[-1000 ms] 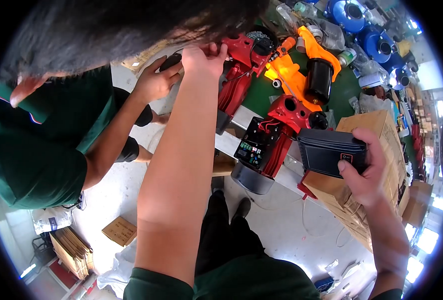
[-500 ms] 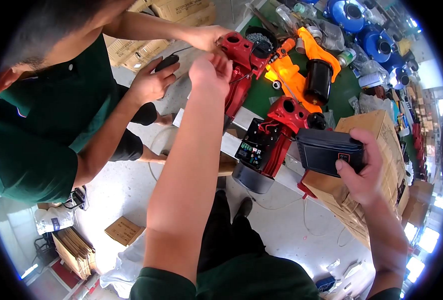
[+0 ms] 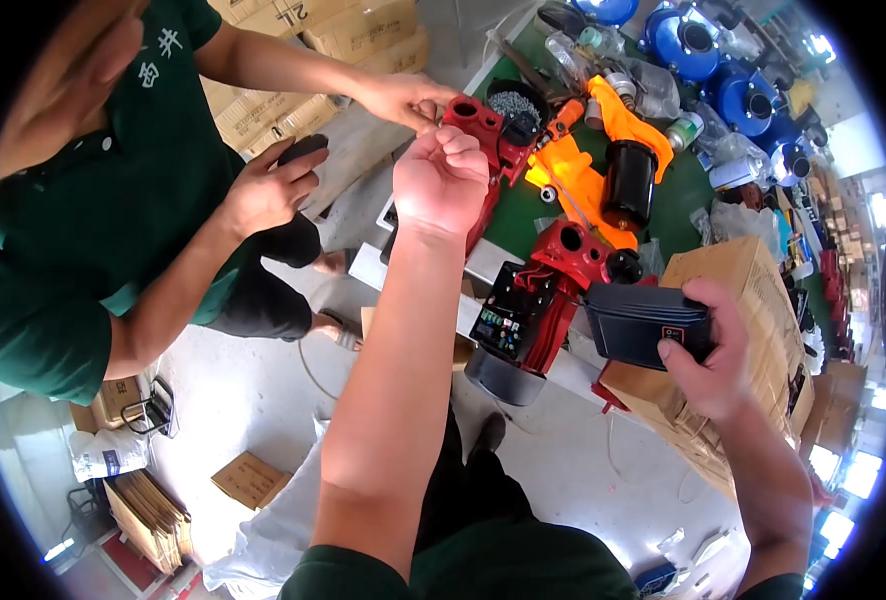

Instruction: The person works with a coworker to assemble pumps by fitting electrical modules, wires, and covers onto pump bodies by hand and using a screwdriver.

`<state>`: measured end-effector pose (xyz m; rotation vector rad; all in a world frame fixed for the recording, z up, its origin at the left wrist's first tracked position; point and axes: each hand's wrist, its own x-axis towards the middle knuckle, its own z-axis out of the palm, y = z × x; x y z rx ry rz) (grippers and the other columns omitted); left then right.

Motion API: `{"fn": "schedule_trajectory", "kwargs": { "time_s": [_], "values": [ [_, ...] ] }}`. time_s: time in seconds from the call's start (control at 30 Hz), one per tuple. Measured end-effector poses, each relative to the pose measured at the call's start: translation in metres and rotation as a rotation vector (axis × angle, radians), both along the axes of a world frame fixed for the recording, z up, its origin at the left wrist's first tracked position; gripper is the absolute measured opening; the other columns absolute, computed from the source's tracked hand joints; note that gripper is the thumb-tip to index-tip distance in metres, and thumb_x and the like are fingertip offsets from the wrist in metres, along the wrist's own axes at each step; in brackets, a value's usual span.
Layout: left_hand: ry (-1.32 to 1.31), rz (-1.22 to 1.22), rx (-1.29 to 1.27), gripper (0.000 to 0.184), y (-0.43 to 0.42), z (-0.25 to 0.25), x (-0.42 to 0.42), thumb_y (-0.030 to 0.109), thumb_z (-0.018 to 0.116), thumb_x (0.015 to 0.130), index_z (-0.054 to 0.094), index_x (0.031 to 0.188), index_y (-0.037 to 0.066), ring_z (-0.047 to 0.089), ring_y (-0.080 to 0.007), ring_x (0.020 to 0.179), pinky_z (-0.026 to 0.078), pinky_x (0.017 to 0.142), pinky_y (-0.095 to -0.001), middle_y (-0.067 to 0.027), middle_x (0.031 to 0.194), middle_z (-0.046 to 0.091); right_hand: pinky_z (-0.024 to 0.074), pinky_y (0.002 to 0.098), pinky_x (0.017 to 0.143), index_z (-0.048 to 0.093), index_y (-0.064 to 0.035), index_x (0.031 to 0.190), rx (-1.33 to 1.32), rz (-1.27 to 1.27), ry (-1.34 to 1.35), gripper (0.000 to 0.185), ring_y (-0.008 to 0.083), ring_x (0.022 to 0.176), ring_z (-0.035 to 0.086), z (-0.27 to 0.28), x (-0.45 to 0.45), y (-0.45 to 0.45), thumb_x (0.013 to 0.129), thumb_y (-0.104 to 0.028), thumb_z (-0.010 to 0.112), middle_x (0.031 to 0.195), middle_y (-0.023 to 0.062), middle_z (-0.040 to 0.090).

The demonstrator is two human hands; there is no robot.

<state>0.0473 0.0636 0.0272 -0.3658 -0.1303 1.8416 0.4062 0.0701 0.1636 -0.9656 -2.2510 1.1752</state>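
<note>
Black plastic makes up the flat rectangular case (image 3: pixel 628 325) with a small orange-framed marking, which the right hand (image 3: pixel 720 360) grips at one end, thumb pressed on the marked face and fingers wrapped behind. It is held just beside a red metal machine body (image 3: pixel 575 264) and in front of a brown cardboard carton (image 3: pixel 758 320); whether it touches either is unclear from this angle. Along the red body, a green circuit board (image 3: pixel 503 325) lies exposed in a black bay, with a grey rounded end cover (image 3: pixel 505 380) below. The left hand (image 3: pixel 443 180) is raised before a second red metal machine body (image 3: pixel 478 122), palm up, fingers curled loosely inward; I cannot tell whether they hold anything. Opposite, a co-worker in a dark green shirt (image 3: pixel 113 220) reaches one hand (image 3: pixel 403 100) to that second body and holds a dark rounded object (image 3: pixel 303 150) in the other. The step in hand appears to be steadying the case beside the exposed electronics; moving it calls for a firm grip and clearance from the carton.
</note>
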Motion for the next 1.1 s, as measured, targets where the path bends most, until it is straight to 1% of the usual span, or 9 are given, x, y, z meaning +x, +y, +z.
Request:
{"fn": "schedule_trajectory", "kwargs": {
  "time_s": [0.13, 0.23, 0.27, 0.33, 0.4, 0.5, 0.7, 0.93, 1.1],
  "values": [
    [0.016, -0.126, 0.154, 0.022, 0.0, 0.0, -0.014, 0.009, 0.043, 0.101, 0.053, 0.082, 0.007, 0.055, -0.0134, 0.067, 0.048, 0.059, -0.025, -0.0004, 0.073, 0.053, 0.0545, 0.0313, 0.088, 0.059, -0.0014, 0.128, 0.05, 0.002, -0.028, 0.054, 0.0167, 0.097, 0.067, 0.001, -0.003, 0.0, 0.077, 0.006, 0.077, 0.109, 0.0107, 0.067],
    [0.05, -0.216, 0.102, 0.026, 0.004, -0.01, -0.027, 0.011, 0.045, 0.104, 0.049, 0.079, 0.011, 0.049, -0.0105, 0.062, 0.044, 0.056, -0.0246, 0.0035, 0.069, 0.045, 0.0556, 0.0324, 0.082, 0.06, -0.0033, 0.125, 0.119, 0.02, -0.06, 0.052, 0.0197, 0.09, 0.07, 0.003, -0.004, 0.002, 0.077, 0.001, 0.079, 0.103, 0.0115, 0.07],
    [0.046, -0.21, 0.068, 0.024, 0.005, -0.015, -0.027, 0.012, 0.046, 0.105, 0.046, 0.081, 0.012, 0.047, -0.009, 0.061, 0.042, 0.055, -0.0236, 0.0048, 0.069, 0.042, 0.0557, 0.0326, 0.081, 0.06, -0.0036, 0.125, 0.132, 0.025, -0.066, 0.052, 0.0202, 0.089, 0.07, 0.004, -0.005, 0.001, 0.077, 0.0, 0.079, 0.102, 0.0116, 0.07],
    [0.119, -0.172, -0.079, 0.01, 0.007, -0.024, -0.023, 0.01, 0.047, 0.105, 0.056, 0.1, 0.008, 0.046, -0.0094, 0.059, 0.042, 0.053, -0.0225, 0.0054, 0.068, 0.042, 0.0559, 0.0327, 0.08, 0.06, -0.0045, 0.124, 0.142, 0.041, -0.059, 0.05, 0.0207, 0.087, 0.07, 0.006, -0.007, 0.002, 0.078, -0.001, 0.079, 0.101, 0.0116, 0.071],
    [0.237, -0.111, -0.329, 0.014, 0.007, -0.017, -0.011, 0.011, 0.049, 0.106, 0.062, 0.112, 0.011, 0.046, -0.0097, 0.058, 0.04, 0.051, -0.0222, 0.0058, 0.07, 0.044, 0.0559, 0.0326, 0.08, 0.06, -0.0045, 0.124, 0.121, 0.034, -0.067, 0.05, 0.0204, 0.087, 0.07, 0.006, -0.007, 0.002, 0.078, -0.001, 0.08, 0.101, 0.0116, 0.071],
    [0.53, -0.026, -0.659, 0.02, 0.011, -0.015, 0.0, 0.012, 0.05, 0.106, 0.064, 0.121, 0.013, 0.044, -0.0079, 0.06, 0.038, 0.055, -0.0212, 0.0067, 0.076, 0.047, 0.0562, 0.0326, 0.08, 0.06, -0.0046, 0.124, 0.09, 0.024, -0.081, 0.05, 0.0201, 0.088, 0.07, 0.008, -0.006, 0.002, 0.078, -0.002, 0.08, 0.102, 0.0115, 0.071],
    [0.783, 0.158, -0.771, 0.024, 0.015, -0.011, 0.024, 0.01, 0.056, 0.103, 0.067, 0.124, 0.008, 0.046, -0.0062, 0.066, 0.038, 0.059, -0.0202, 0.0051, 0.081, 0.052, 0.0566, 0.0331, 0.08, 0.06, -0.0054, 0.124, 0.09, 0.014, -0.088, 0.05, 0.0208, 0.088, 0.071, 0.008, -0.008, 0.002, 0.078, -0.002, 0.08, 0.102, 0.0113, 0.072],
    [0.292, 0.284, -0.726, 0.011, 0.04, -0.019, 0.018, 0.009, 0.061, 0.104, 0.066, 0.113, 0.005, 0.054, -0.0069, 0.072, 0.045, 0.059, -0.0202, 0.0028, 0.09, 0.061, 0.0566, 0.0331, 0.079, 0.061, -0.0051, 0.124, 0.12, 0.016, -0.086, 0.049, 0.0209, 0.088, 0.071, 0.013, -0.01, 0.002, 0.078, -0.003, 0.08, 0.102, 0.0116, 0.072],
    [0.208, 0.341, -0.893, 0.007, 0.054, 0.01, 0.029, 0.004, 0.063, 0.103, 0.065, 0.108, 0.006, 0.058, -0.0079, 0.071, 0.052, 0.063, -0.0178, -0.0002, 0.095, 0.066, 0.0564, 0.0333, 0.079, 0.062, -0.0046, 0.124, 0.107, 0.01, -0.067, 0.049, 0.0217, 0.087, 0.071, 0.014, -0.01, 0.002, 0.078, -0.003, 0.08, 0.103, 0.0122, 0.072]
  ]
}}
